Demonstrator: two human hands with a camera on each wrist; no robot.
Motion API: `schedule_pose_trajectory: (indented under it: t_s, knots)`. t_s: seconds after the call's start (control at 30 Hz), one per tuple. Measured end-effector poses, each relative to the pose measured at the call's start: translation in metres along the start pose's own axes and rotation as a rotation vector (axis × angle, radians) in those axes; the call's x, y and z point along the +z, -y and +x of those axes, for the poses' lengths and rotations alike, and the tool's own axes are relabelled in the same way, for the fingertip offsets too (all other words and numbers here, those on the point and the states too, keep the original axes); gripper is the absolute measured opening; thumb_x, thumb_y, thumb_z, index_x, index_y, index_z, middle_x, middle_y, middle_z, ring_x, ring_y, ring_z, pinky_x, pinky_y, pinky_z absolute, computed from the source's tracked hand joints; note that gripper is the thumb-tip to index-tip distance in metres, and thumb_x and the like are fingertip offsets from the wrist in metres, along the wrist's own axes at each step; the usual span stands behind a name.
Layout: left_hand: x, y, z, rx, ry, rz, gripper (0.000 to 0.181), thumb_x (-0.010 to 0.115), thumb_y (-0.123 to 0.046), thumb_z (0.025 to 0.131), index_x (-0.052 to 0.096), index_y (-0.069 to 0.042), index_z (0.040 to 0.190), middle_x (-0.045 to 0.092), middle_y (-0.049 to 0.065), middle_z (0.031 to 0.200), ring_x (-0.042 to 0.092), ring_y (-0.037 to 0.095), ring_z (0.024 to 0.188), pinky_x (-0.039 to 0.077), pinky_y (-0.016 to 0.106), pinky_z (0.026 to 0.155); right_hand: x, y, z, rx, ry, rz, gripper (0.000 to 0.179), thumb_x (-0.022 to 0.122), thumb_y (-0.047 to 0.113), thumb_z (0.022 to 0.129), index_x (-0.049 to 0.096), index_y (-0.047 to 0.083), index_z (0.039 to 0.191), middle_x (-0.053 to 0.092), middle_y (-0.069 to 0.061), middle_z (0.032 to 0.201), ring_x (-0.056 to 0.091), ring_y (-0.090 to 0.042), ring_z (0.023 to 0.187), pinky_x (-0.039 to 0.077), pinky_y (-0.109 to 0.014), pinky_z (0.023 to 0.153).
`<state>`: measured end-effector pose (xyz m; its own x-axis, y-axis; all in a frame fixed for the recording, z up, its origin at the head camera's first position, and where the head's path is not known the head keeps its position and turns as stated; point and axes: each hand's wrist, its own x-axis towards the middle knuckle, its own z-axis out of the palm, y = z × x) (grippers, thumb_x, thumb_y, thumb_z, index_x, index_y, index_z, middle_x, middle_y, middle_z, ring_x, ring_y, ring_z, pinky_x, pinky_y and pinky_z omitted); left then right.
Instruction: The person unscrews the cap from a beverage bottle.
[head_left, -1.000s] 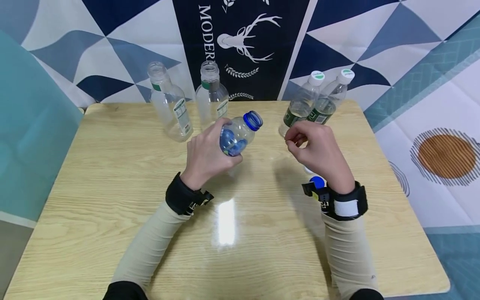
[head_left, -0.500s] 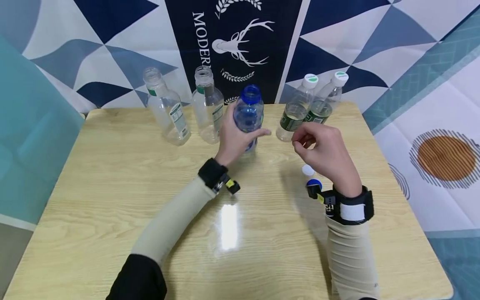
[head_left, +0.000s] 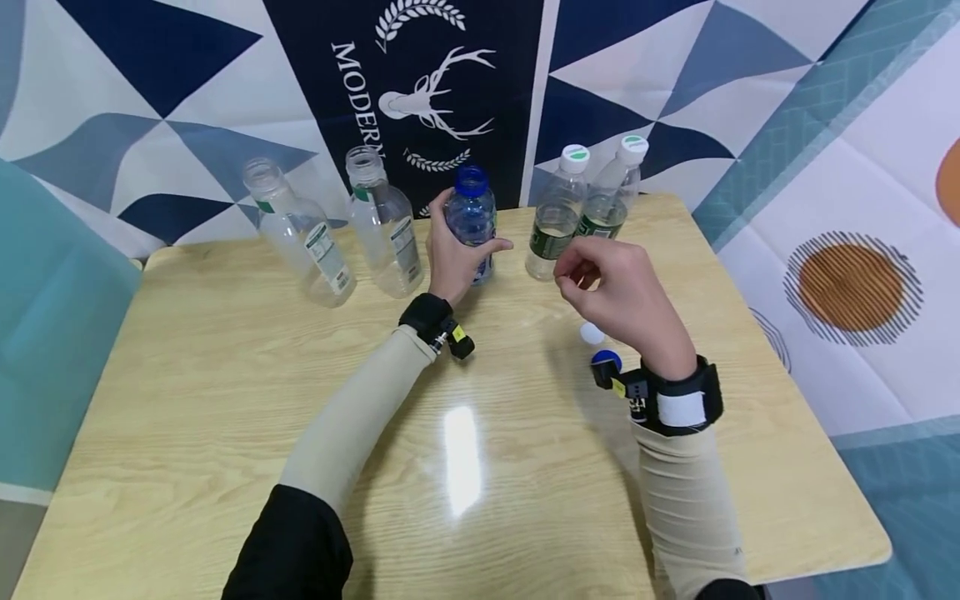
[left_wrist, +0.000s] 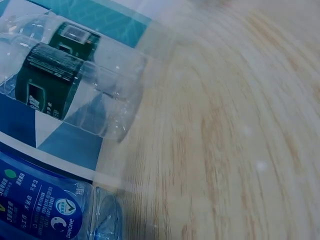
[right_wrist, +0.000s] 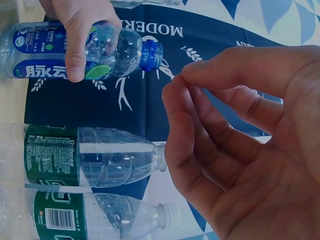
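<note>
My left hand (head_left: 454,254) grips a clear plastic drink bottle (head_left: 474,215) with a blue label and blue neck ring, its thumb across the front. The bottle stands upright at the table's back edge with its mouth uncapped. Its lower label and base show in the left wrist view, where the hand itself is hidden. To the right, my right hand (head_left: 618,287) hovers with curled fingers, thumb tip meeting index fingertip (right_wrist: 177,90), and nothing visible between them. Behind it stand a green-labelled water bottle (head_left: 555,221) and a second green-labelled bottle (head_left: 611,196), both white-capped.
Two uncapped clear bottles stand at the back left: one bottle (head_left: 306,250) and another bottle (head_left: 386,233). A white cap (head_left: 592,333) and a blue cap (head_left: 606,358) lie near my right wrist. A patterned cloth (head_left: 420,100) hangs behind the wooden table (head_left: 225,433).
My left hand has brought the blue-labelled bottle rightward and turned it from tilted to upright at the back of the table. My right hand keeps its pose while the head view shifts.
</note>
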<state>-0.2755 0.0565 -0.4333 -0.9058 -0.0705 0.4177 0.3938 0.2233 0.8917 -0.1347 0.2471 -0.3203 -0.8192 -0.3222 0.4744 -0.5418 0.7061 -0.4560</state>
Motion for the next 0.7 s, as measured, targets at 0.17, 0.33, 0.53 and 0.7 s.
schedule_pose_trajectory:
  t_s: [0.17,0.33,0.53,0.7]
  knots:
    - [-0.007,0.006,-0.001,-0.012,-0.010,0.041,0.113,0.085,-0.047,0.054,0.023,-0.024,0.145,0.041,-0.003,0.138,0.040,0.006,0.121,0.031,0.024,0.099,0.003,0.004,0.007,-0.017,0.012,0.005,0.008,0.063,0.004,0.080,0.064,0.011,0.081,0.059,0.004,0.078,0.053,-0.007,0.067,0.047,-0.031,0.061]
    - [-0.013,0.004,-0.013,0.026,-0.017,0.070,0.126,0.085,-0.047,0.054,0.011,-0.021,0.152,0.029,0.003,0.148,0.027,0.005,0.131,0.023,0.023,0.103,0.006,0.004,0.008,-0.017,0.020,0.010,0.008,0.063,0.003,0.080,0.064,0.011,0.081,0.059,0.004,0.077,0.053,-0.008,0.067,0.047,-0.031,0.061]
    - [-0.032,-0.022,-0.045,0.079,-0.005,0.173,0.133,0.083,-0.052,0.055,0.002,-0.020,0.155,0.009,-0.003,0.156,0.009,0.007,0.138,0.015,0.028,0.108,0.006,0.003,0.007,-0.009,0.024,0.004,0.008,0.063,0.003,0.080,0.064,0.010,0.080,0.059,0.004,0.077,0.053,-0.008,0.067,0.047,-0.031,0.061]
    - [-0.058,-0.043,-0.073,0.186,0.062,0.375,0.105,0.076,-0.058,0.065,0.032,-0.009,0.147,0.033,0.004,0.146,0.030,0.016,0.131,0.028,0.034,0.103,0.008,0.002,0.005,0.015,0.047,0.007,0.008,0.064,0.004,0.080,0.064,0.012,0.080,0.059,0.004,0.077,0.053,-0.008,0.067,0.046,-0.031,0.061]
